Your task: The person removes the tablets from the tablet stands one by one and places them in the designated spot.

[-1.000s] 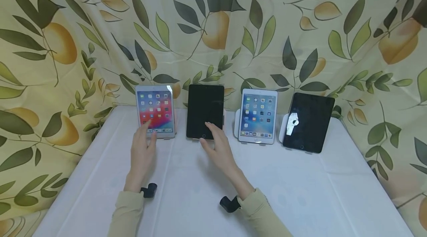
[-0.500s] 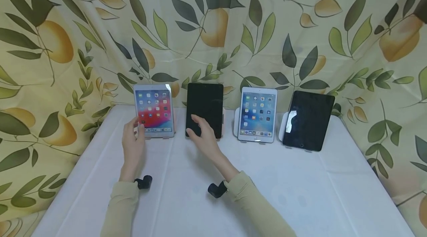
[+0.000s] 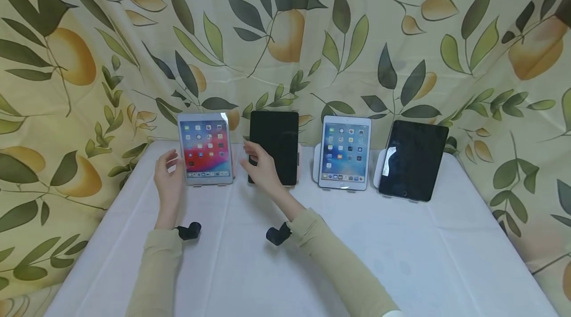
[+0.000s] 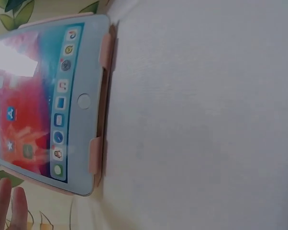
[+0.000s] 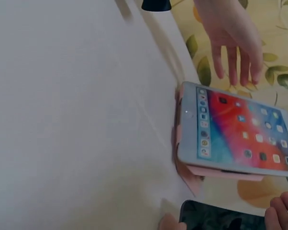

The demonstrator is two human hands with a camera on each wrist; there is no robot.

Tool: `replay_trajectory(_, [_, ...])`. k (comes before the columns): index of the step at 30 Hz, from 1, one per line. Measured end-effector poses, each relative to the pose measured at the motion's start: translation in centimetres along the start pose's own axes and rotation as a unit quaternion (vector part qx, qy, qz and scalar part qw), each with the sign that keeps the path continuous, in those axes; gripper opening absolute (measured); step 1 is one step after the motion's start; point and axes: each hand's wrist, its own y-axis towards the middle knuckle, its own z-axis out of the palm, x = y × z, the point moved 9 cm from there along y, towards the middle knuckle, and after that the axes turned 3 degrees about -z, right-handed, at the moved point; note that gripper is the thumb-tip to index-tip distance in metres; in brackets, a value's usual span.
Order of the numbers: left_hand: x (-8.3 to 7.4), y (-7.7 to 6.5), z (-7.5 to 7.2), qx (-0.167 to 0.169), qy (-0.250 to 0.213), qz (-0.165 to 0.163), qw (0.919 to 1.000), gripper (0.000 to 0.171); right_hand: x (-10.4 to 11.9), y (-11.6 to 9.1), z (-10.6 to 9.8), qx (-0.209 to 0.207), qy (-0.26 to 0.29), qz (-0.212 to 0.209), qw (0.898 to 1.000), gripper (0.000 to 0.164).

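Observation:
A white tablet with a lit red and blue home screen leans on a pink stand at the left of the row. Beside its left edge is my left hand, fingers relaxed and slightly bent, holding nothing. To its right stands a black tablet with a dark screen. My right hand overlaps that tablet's lower left side in the head view, thumb and fingers spread apart, pointing toward the white tablet. In the right wrist view my left hand's fingers hang just past the white tablet's far edge.
Farther right stand another white tablet with a lit blue screen and a second black tablet, both propped on stands. A white cloth covers the table. A leaf-and-fruit patterned curtain hangs behind.
My left hand has drawn back from over the white tablet's screen to its left side. My right hand has shifted left across the black tablet toward its left edge. The tablets stay in place.

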Motion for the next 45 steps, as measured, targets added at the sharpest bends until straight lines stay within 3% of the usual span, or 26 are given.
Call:
replay_trajectory(7, [-0.2,2.0,-0.6,-0.022,-0.018,-0.007,0.9996,0.035,0.1,2.1,1.5,0.005,0.028,0.023,0.999,0.046])
replay_trajectory(15, [-0.7,4.1,-0.1,0.004,-0.029,0.003,0.9996,0.035,-0.1,4.2,2.2,-0.012,0.035,0.031,0.999,0.044])
replay_trajectory(19, [-0.6,4.8,0.3,0.011,-0.026,-0.013,0.9995,0.036,-0.3,5.0,2.5,-0.023,0.037,0.031,0.999,0.044])
replay_trajectory(27, [-0.1,6.3,0.9,0.013,-0.075,-0.038,0.9964,0.033,-0.7,6.2,3.4,-0.032,0.033,0.038,0.998,0.047])
replay_trajectory(36, [1.1,6.6,2.1,0.050,-0.067,-0.066,0.9943,0.035,-1.7,6.6,3.9,-0.042,0.034,0.076,0.996,0.049])
replay_trajectory(45, [1.1,6.6,2.2,0.051,-0.075,-0.067,0.9936,0.033,-1.7,6.9,3.7,-0.069,0.032,0.087,0.993,0.043])
